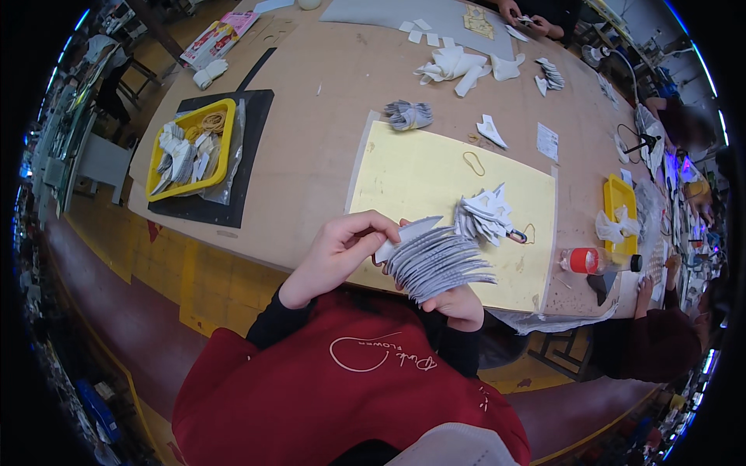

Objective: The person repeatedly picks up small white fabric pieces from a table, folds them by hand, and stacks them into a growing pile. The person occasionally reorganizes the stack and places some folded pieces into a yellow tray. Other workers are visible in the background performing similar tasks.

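A thick fanned stack of grey-edged cut pieces (439, 264) rests in my right hand (458, 304), whose fingers grip it from below and at its near edge. With thumb and fingers, my left hand (347, 247) pinches a pale cut piece (416, 235) at the stack's left side. Both hands are over the near edge of a yellow sheet (420, 175). Just beyond the stack lies a loose heap of white pointed pieces (483, 213), with a small dark tool (516, 235) beside it. A rubber band (473, 164) lies farther up the sheet.
A banded bundle (409, 115) sits at the sheet's far edge. At left, a yellow tray (227, 147) holds pieces and rubber bands on a black board (252, 128). A red-labelled bottle (587, 261) lies at right near another yellow tray (622, 186). Across the table, another person's hands (536, 23) work.
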Demonstrator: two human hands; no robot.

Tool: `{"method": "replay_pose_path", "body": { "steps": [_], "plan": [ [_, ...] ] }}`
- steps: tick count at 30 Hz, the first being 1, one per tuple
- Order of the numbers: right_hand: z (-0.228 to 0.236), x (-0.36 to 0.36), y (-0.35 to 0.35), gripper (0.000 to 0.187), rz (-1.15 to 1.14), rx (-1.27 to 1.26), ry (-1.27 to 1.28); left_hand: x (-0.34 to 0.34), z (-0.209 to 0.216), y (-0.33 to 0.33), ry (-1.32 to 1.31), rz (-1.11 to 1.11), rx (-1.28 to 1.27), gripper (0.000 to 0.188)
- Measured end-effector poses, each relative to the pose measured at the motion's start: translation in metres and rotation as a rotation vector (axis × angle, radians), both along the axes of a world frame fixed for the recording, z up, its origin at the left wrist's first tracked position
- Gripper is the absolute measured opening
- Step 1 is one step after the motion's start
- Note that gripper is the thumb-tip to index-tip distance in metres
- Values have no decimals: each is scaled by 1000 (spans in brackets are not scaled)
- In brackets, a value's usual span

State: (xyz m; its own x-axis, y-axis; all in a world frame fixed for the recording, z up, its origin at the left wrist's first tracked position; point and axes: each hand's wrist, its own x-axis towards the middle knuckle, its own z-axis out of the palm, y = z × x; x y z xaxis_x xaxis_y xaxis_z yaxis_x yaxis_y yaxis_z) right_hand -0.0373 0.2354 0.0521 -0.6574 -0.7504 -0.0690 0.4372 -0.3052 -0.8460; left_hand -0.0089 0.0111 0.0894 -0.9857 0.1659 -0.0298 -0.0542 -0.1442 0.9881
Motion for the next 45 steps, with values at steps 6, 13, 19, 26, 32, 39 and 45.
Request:
{"method": "replay_pose_path", "body": {
  "steps": [6,13,19,26,32,39,45],
  "plan": [
    [-26,0,19,82,88,163,69,0,5,1,-61,-24,67,18],
    [-30,1,15,77,55,81,38,-5,-13,0,-119,5,197,19],
    [-28,2,14,77,46,73,62,-5,-19,-2,5,-19,21,21],
    [-24,1,10,76,26,36,64,-2,-7,4,-83,-90,135,26],
    [-13,3,3,89,-13,47,36,-4,-14,5,-108,-59,126,25],
    [-29,4,8,98,-22,151,80,-4,-18,4,-60,-65,30,22],
    [-31,6,10,89,-20,161,101,0,-13,10,33,-82,64,33]
  ]
}}
